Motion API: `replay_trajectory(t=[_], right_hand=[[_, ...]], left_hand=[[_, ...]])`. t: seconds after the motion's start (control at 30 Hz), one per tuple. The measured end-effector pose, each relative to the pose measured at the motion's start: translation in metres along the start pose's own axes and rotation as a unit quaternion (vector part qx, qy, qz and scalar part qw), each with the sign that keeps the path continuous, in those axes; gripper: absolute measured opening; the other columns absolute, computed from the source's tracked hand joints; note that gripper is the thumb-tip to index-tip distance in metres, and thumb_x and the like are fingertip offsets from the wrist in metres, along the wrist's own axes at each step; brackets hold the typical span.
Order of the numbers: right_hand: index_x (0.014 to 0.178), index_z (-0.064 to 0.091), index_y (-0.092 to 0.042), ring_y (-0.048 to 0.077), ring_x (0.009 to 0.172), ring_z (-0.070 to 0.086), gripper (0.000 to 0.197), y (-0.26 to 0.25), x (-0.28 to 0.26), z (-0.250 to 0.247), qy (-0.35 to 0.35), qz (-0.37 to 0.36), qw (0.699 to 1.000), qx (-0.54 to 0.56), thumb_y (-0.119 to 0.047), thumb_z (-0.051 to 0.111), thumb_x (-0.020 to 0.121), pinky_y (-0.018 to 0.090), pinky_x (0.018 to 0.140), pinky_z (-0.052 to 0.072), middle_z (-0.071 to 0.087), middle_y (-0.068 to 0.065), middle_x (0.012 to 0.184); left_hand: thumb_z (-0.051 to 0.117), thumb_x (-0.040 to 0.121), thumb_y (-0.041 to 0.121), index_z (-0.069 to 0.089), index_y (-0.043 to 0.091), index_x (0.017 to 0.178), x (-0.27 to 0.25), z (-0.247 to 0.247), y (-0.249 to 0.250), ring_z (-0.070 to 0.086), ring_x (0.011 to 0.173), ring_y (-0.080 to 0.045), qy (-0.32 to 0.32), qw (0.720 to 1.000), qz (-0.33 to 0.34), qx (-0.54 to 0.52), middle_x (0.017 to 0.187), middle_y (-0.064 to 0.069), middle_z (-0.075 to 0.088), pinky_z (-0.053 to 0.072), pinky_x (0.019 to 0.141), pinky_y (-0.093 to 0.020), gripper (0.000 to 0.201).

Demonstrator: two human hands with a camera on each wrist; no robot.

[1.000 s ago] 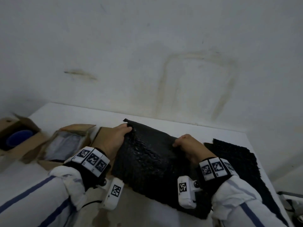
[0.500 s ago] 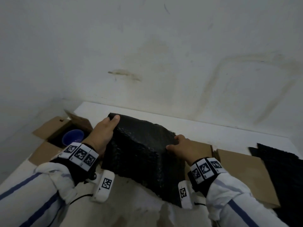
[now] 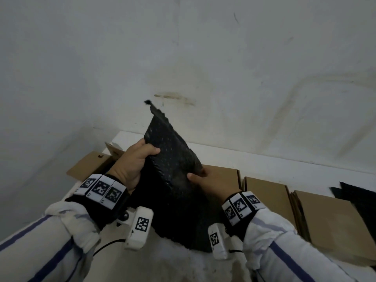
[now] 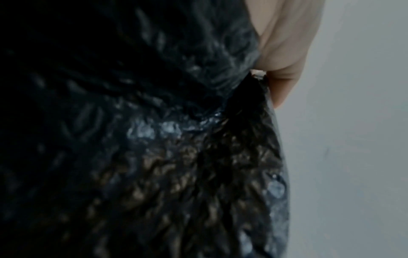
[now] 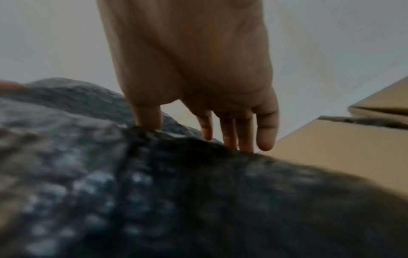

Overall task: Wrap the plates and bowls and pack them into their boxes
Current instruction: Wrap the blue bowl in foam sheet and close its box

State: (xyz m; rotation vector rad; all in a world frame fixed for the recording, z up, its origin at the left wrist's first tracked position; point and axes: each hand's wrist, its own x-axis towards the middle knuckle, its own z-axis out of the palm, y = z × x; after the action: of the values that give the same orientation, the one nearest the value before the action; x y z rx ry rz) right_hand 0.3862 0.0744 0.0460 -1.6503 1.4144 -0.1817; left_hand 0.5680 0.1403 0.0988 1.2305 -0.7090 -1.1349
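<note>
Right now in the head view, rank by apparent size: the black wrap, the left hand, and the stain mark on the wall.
1. Black wrap, by far the largest.
2. Left hand.
3. Stain mark, though it sits farther from the camera, so its true size is unsure.

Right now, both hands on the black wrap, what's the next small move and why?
Probably carry the wrap left and lower it toward the open box: both the left hand and right hand grip it, lifted and tilted beside that box.
</note>
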Motion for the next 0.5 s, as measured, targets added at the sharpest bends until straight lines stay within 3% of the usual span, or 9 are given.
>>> replay_trajectory(t=[0.1,0.2,0.27,0.33,0.37,0.43,0.5], right_hand=[[0.132,0.045,-0.007,0.027,0.12,0.052,0.06,0.009,0.003,-0.003,0.01,0.045,0.999,-0.013,-0.044,0.06,0.087,0.029,0.089,0.039,0.053,0.011,0.133],[0.137,0.038,-0.007,0.029,0.119,0.052,0.069,0.011,0.005,0.004,-0.005,0.07,0.997,-0.005,-0.048,0.06,0.086,0.034,0.088,0.044,0.05,0.011,0.137],[0.137,0.039,-0.009,0.025,0.103,0.059,0.064,0.011,0.007,0.011,-0.018,0.075,0.996,0.032,-0.045,0.059,0.088,0.027,0.071,0.05,0.056,0.009,0.127],[0.134,0.042,-0.009,0.02,0.087,0.059,0.053,0.009,0.007,0.019,-0.022,0.081,0.994,0.071,-0.034,0.06,0.09,0.021,0.051,0.047,0.06,0.005,0.115],[0.133,0.043,-0.009,0.022,0.092,0.059,0.051,0.01,0.008,0.023,-0.023,0.084,0.994,0.068,-0.03,0.061,0.09,0.022,0.051,0.047,0.06,0.006,0.118],[0.132,0.045,-0.009,0.028,0.11,0.057,0.053,0.014,0.015,0.029,-0.025,0.083,0.996,0.011,-0.028,0.065,0.087,0.031,0.072,0.052,0.056,0.01,0.128],[0.13,0.048,-0.008,0.03,0.114,0.056,0.053,0.018,0.023,0.031,-0.012,0.078,0.997,-0.023,-0.024,0.068,0.084,0.035,0.085,0.049,0.057,0.011,0.128]], left_hand=[[0.038,0.09,-0.004,0.059,0.012,0.093,0.004,-0.011,0.012,0.062,0.077,-0.023,0.015,0.999,0.022,-0.044,0.085,-0.008,0.066,0.05,0.074,-0.034,0.027],[0.037,0.09,-0.002,0.059,0.014,0.093,0.008,-0.023,0.018,0.065,0.072,-0.019,0.022,0.997,0.038,-0.061,0.079,-0.004,0.069,0.053,0.069,-0.03,0.028],[0.037,0.089,-0.001,0.06,0.014,0.093,0.01,-0.029,0.018,0.065,0.071,-0.018,0.026,0.997,0.042,-0.065,0.076,-0.002,0.07,0.053,0.068,-0.029,0.028],[0.038,0.089,-0.002,0.059,0.013,0.092,0.012,-0.033,0.015,0.064,0.072,-0.019,0.035,0.997,0.039,-0.061,0.077,-0.004,0.068,0.053,0.069,-0.03,0.026],[0.038,0.088,-0.002,0.058,0.013,0.091,0.013,-0.035,0.014,0.063,0.072,-0.02,0.04,0.997,0.036,-0.057,0.078,-0.006,0.067,0.052,0.069,-0.03,0.025],[0.04,0.089,-0.001,0.058,0.012,0.091,0.014,-0.038,0.01,0.061,0.073,-0.021,0.047,0.997,0.026,-0.047,0.081,-0.008,0.064,0.051,0.07,-0.031,0.023],[0.044,0.092,0.003,0.059,0.012,0.089,0.015,-0.041,0.006,0.061,0.074,-0.022,0.056,0.998,0.015,-0.039,0.08,-0.009,0.065,0.05,0.072,-0.033,0.018]])
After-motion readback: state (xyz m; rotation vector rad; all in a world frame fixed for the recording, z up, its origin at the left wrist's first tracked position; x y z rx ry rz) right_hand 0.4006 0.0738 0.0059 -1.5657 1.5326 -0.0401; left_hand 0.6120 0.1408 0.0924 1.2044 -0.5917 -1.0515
